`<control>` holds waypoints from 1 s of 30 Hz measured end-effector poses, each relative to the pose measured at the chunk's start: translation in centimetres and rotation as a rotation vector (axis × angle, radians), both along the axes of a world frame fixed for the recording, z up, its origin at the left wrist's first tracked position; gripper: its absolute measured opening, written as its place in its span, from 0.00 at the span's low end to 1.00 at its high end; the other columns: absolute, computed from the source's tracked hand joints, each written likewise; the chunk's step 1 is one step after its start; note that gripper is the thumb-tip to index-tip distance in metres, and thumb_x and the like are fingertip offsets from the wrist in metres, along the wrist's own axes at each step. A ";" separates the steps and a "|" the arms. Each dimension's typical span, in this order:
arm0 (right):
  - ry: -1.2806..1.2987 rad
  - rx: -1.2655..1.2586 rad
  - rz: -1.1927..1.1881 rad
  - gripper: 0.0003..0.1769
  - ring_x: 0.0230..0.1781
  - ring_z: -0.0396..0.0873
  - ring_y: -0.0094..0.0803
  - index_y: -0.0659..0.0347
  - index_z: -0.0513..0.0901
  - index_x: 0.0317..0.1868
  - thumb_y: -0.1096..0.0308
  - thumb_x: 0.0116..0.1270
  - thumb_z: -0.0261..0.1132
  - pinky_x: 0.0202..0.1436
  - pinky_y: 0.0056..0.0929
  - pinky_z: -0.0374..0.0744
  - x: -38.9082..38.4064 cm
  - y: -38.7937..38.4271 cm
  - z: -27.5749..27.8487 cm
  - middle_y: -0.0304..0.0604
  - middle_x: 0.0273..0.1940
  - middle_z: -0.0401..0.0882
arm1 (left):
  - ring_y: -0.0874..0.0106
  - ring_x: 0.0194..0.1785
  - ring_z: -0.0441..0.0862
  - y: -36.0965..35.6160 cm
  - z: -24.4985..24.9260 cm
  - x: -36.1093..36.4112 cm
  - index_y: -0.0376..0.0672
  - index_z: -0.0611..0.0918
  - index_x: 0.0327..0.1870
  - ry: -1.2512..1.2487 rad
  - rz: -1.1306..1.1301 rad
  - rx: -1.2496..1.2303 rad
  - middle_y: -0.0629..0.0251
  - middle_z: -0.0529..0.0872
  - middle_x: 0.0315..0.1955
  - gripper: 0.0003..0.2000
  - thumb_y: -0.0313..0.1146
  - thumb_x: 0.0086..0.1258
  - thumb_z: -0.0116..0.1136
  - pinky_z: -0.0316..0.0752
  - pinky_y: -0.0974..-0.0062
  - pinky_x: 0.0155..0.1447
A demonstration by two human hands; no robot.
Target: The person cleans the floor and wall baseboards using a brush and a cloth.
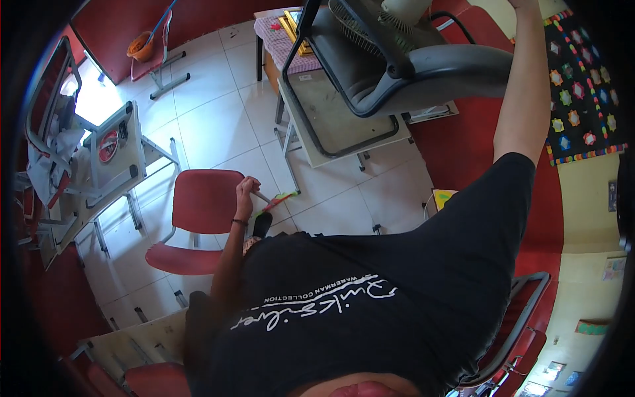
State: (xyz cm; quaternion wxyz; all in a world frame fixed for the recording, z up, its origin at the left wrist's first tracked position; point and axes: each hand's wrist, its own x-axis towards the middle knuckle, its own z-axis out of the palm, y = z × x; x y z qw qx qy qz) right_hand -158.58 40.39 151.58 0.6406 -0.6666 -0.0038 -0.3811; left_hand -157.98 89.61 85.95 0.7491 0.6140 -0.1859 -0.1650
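My left hand (246, 190) is low on the left beside the red chair (207, 198), its fingers wrapped round a pale stick (262, 197). Red and bright green material (283, 198) shows at the stick's far end, above the tiled floor. My right arm (522, 99) reaches up at the right, past the armrest of a black office chair (436, 73). Only a sliver of my right hand (524, 2) shows at the top edge; its fingers are out of frame. A fan (360, 26) with a wire guard is at the black chair's seat.
A desk (331, 109) stands under the black chair, next to a table with a checked pink cloth (270, 33). Stacked desks and chairs (99, 165) fill the left. An orange bucket (140, 47) is at the back. A decorated black cloth (582, 92) hangs on the right wall.
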 end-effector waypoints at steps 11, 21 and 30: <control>-0.035 0.067 -0.079 0.10 0.45 0.77 0.44 0.70 0.72 0.42 0.78 0.59 0.58 0.53 0.40 0.86 -0.3 0.6 0.3 0.52 0.46 0.74 | 0.80 0.23 0.56 -6.2 4.1 -2.0 0.46 0.62 0.17 0.061 -0.208 -0.105 0.75 0.60 0.17 0.23 0.46 0.75 0.44 0.53 0.77 0.29; 0.007 -0.168 0.004 0.19 0.50 0.77 0.44 0.75 0.66 0.54 0.86 0.61 0.53 0.58 0.39 0.85 -0.3 2.0 -0.1 0.55 0.52 0.71 | 0.77 0.27 0.63 -6.8 -0.1 -4.5 0.44 0.67 0.20 0.217 -0.215 -0.162 0.71 0.66 0.18 0.23 0.49 0.77 0.41 0.57 0.75 0.36; -0.027 -0.063 -0.043 0.16 0.52 0.77 0.46 0.76 0.67 0.54 0.79 0.67 0.55 0.55 0.40 0.87 -0.1 1.8 0.1 0.57 0.52 0.72 | 0.75 0.32 0.66 -4.7 -2.3 -2.7 0.47 0.68 0.25 0.583 0.195 -0.323 0.71 0.68 0.22 0.15 0.42 0.73 0.46 0.61 0.75 0.44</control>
